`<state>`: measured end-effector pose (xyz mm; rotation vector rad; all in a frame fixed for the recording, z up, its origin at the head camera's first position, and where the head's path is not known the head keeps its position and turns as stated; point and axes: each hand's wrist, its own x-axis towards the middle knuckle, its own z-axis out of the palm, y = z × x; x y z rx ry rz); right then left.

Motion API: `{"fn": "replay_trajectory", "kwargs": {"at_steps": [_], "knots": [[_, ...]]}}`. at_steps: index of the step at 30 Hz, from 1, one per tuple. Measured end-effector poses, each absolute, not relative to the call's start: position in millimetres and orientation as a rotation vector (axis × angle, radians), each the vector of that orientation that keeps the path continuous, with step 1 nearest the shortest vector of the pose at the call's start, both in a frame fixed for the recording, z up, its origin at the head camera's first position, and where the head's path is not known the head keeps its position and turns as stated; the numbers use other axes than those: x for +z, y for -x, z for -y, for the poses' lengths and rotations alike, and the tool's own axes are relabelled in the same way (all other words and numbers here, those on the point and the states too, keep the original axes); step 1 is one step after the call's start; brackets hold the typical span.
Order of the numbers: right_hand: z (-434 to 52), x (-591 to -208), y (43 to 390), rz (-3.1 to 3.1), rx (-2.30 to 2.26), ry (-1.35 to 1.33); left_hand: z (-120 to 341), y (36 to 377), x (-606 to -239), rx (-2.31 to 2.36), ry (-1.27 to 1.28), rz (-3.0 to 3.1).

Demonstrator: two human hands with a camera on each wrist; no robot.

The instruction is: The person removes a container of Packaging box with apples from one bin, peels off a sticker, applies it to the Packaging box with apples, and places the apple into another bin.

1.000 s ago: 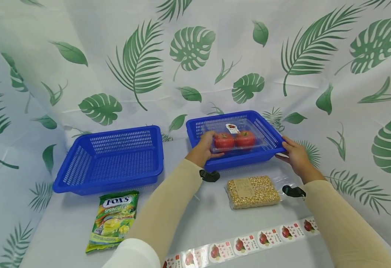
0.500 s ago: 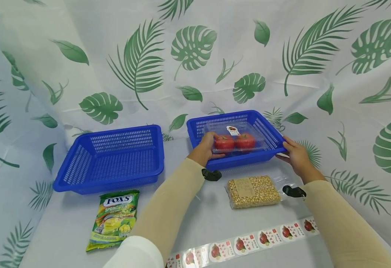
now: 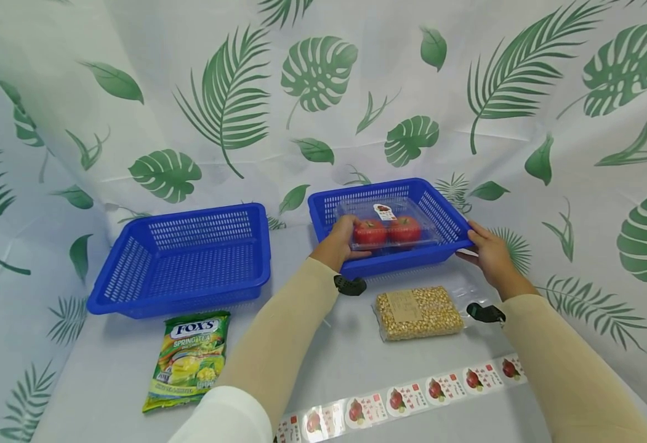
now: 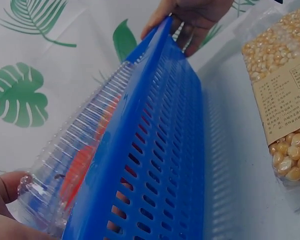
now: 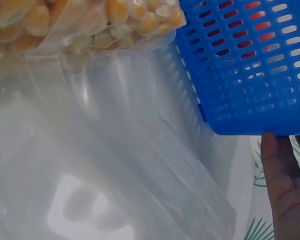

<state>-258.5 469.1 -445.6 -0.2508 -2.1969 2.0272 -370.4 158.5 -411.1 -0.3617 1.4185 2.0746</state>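
My left hand point(image 3: 342, 242) grips the left end of a clear plastic box of tomatoes point(image 3: 406, 231), thumb on one side and fingers on the other in the left wrist view. The box lies tilted inside the right blue basket point(image 3: 395, 263), with a round sticker point(image 3: 384, 212) on its lid. At the basket's right front corner, my right hand point(image 3: 492, 253) holds the rim, with fingers reaching under it in the right wrist view. A vacuum pack of corn kernels point(image 4: 280, 85) lies on the table just in front of this basket.
A second blue basket point(image 3: 201, 271) stands at the left with nothing in it. In front of it lies a green FOX'S candy bag point(image 3: 190, 360). A strip of stickers point(image 3: 401, 400) runs along the near table. A leaf-print curtain point(image 3: 323, 74) hangs behind the baskets.
Both hands keep their holds on the box and basket, which stay nearly in place. The box tilts very slightly; the whole head view has shifted a little.
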Motion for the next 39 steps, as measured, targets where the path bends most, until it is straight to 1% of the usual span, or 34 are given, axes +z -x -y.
{"fn": "replay_trajectory", "kwargs": {"at_steps": [3, 10, 18, 21, 22, 25, 26, 29, 31, 33, 35, 39], "knots": [[-469.2, -445.7, 257.8, 2.160, 2.062, 0.249, -158.7, 370.8, -410.6, 2.065, 0.355, -1.408], [-469.7, -447.1, 259.1, 2.264, 1.934, 0.287, -159.2, 372.9, -408.0, 2.014, 0.317, -1.388], [-471.2, -446.9, 259.3, 2.184, 2.034, 0.267, -159.5, 371.8, -409.6, 1.931, 0.202, -1.586], [-470.7, -447.0, 259.2, 2.194, 2.025, 0.272, -167.2, 376.4, -416.3, 1.919, 0.219, -1.681], [-470.4, -447.0, 259.3, 2.202, 2.016, 0.275, -171.6, 387.2, -429.0, 1.920, 0.207, -1.710], [-469.7, -447.9, 259.6, 2.213, 2.004, 0.272, -179.0, 397.6, -441.0, 1.903, 0.234, -1.838], [-469.6, -448.1, 259.6, 2.217, 1.996, 0.269, -178.7, 395.9, -440.3, 1.900, 0.242, -1.877], [-468.0, -446.9, 259.3, 2.199, 2.011, 0.255, -166.7, 365.9, -407.7, 1.916, 0.258, -1.904], [-468.0, -447.3, 260.8, 2.201, 1.996, 0.252, -161.7, 357.4, -398.2, 1.970, 0.261, -1.893], [-467.5, -447.9, 261.8, 2.198, 1.976, 0.248, -157.3, 354.8, -393.7, 1.999, 0.240, -1.911], [-468.4, -450.8, 263.2, 2.190, 1.958, 0.247, -159.4, 372.5, -408.6, 1.995, 0.206, -1.966], [-469.5, -453.4, 261.1, 2.111, 2.014, 0.212, -151.5, 369.8, -397.7, 1.889, 0.087, -2.162]]}}
